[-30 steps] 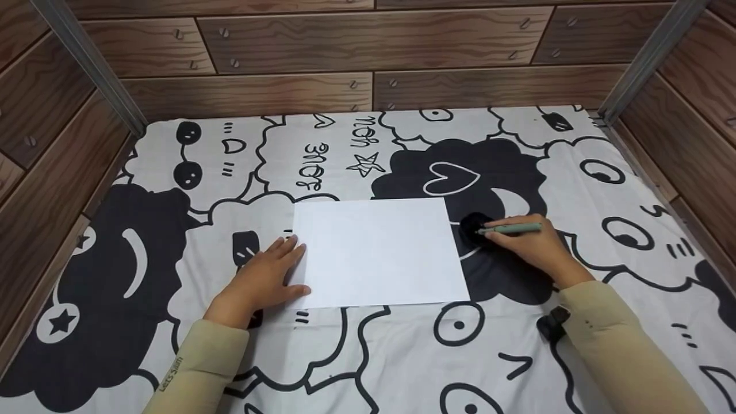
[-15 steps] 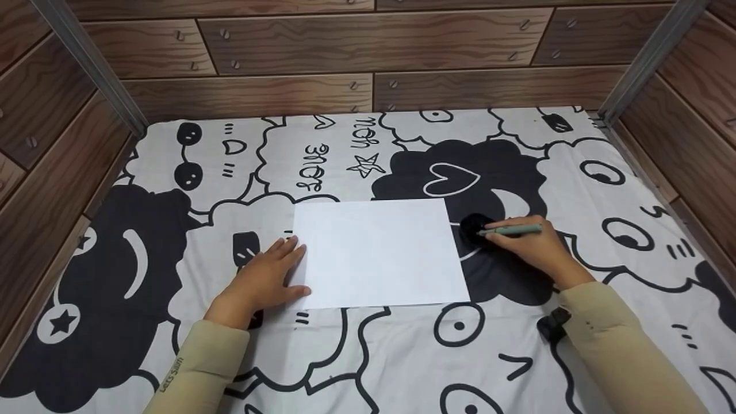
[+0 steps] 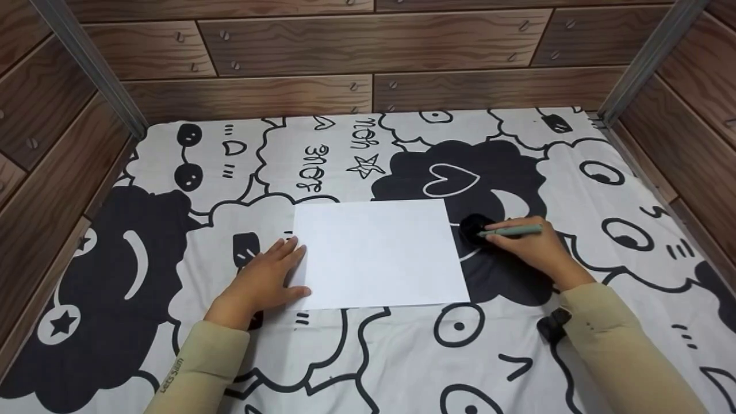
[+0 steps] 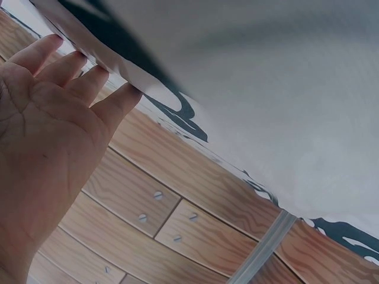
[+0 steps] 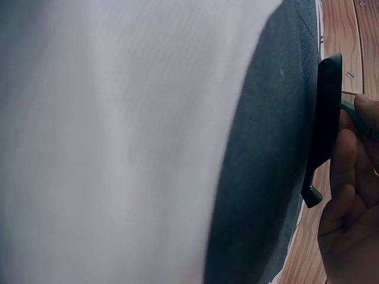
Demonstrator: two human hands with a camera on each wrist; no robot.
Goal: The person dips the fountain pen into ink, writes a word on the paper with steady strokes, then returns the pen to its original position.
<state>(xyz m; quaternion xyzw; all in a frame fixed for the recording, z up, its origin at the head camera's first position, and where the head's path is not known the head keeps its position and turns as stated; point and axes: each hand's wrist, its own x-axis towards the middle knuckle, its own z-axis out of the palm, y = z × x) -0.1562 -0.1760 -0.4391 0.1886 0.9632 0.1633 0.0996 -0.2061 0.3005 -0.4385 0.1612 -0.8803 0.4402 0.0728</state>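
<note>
A blank white sheet of paper (image 3: 379,253) lies on the patterned cloth in the head view. My left hand (image 3: 264,279) rests at its left edge, fingertips and thumb on the paper; the left wrist view shows the fingers of that hand (image 4: 53,118) nearly straight. To the right of the sheet, my right hand (image 3: 532,244) pinches a slim green pen-like tool (image 3: 520,229). The tool's tip is at a small black round dish-like object (image 3: 472,226), partly hidden by the fingers. From the side, the right wrist view shows this black object (image 5: 328,112) beside the right hand (image 5: 355,195).
Black-and-white cartoon cloth (image 3: 414,356) covers the surface. Wood-patterned panels (image 3: 368,46) with grey metal strips (image 3: 86,63) at the corners enclose it at the back and sides. A black wrist-worn device (image 3: 553,325) shows beside the right sleeve.
</note>
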